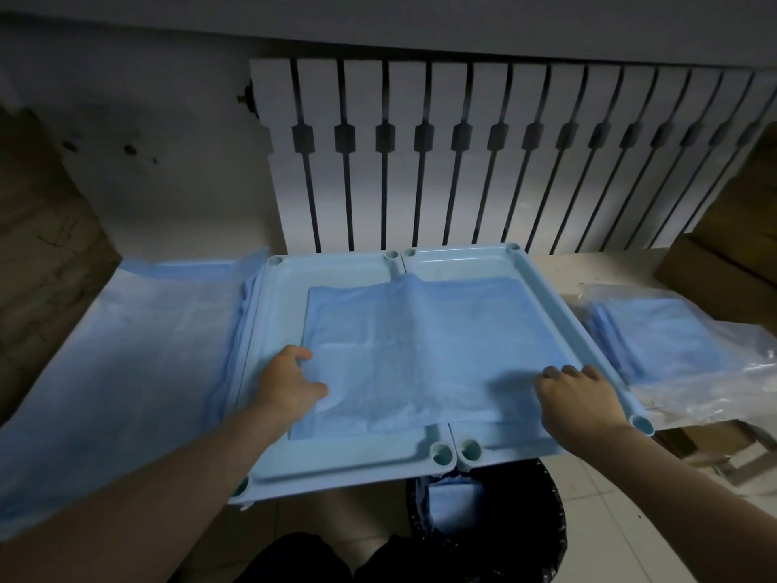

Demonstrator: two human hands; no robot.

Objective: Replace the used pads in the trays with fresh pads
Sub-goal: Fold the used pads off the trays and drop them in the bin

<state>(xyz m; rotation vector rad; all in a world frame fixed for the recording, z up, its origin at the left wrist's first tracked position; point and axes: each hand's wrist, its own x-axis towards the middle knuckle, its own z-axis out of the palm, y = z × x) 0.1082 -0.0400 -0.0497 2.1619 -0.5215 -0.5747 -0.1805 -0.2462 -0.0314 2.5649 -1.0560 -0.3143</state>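
Two trays (pixel 269 330) side by side share one blue pad (pixel 420 351); both hands' fingers (pixel 300 355) press it flat, gripping nothing.

a white radiator (pixel 483 162) stands against the wall ahead of me. a bin (pixel 546 528) with a black liner sits on the tiled floor below. brown boxes (pixel 723 263) sit at my right.

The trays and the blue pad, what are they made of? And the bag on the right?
The trays look like smooth moulded plastic: pale blue, slightly glossy, with rounded rims and corner cups. The pad seems soft, paper-like cloth, matte, creased and draping over the ridge between the trays. The bag looks like thin clear plastic film, shiny and crinkled, with folded pads showing through.
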